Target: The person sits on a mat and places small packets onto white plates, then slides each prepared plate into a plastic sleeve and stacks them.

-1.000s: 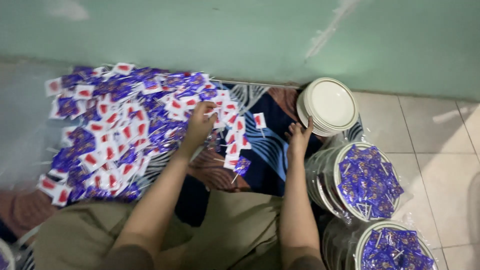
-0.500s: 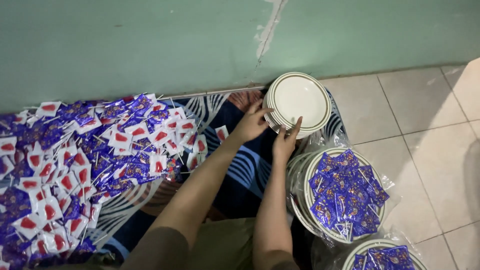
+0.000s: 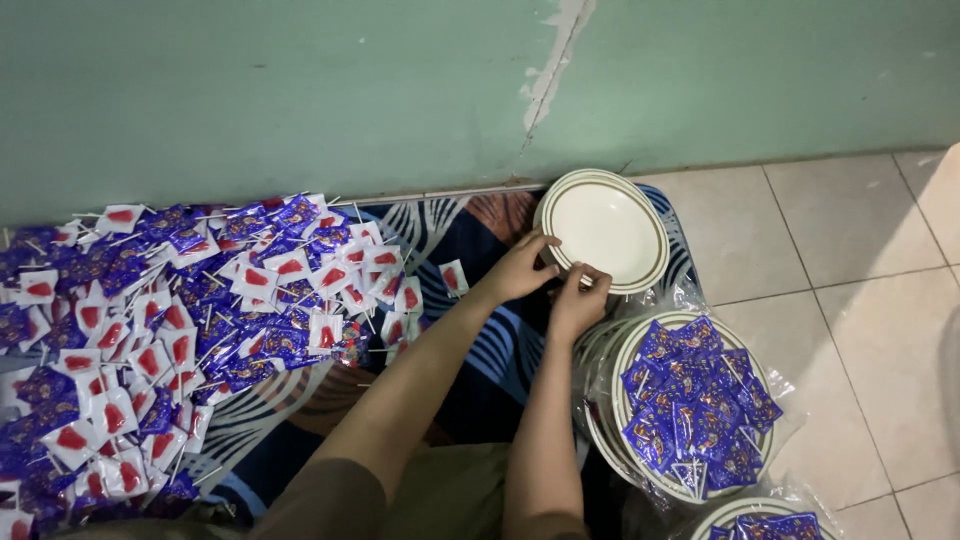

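Tiled floor: both hands, left point(image 3: 520, 270) and right point(image 3: 578, 300), pinch empty plate point(image 3: 605, 225) rim; loose grip risks chipping

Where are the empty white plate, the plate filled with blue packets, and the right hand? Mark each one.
empty white plate point(image 3: 607, 225), head view, on its bare centre.
plate filled with blue packets point(image 3: 623, 372), head view, on its left rim.
right hand point(image 3: 578, 300), head view, on the back of the hand.

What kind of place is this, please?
Probably a home floor used for packing by hand: pale floor tiles, a cracked green wall, a patterned cloth covered with small packets, and plates.
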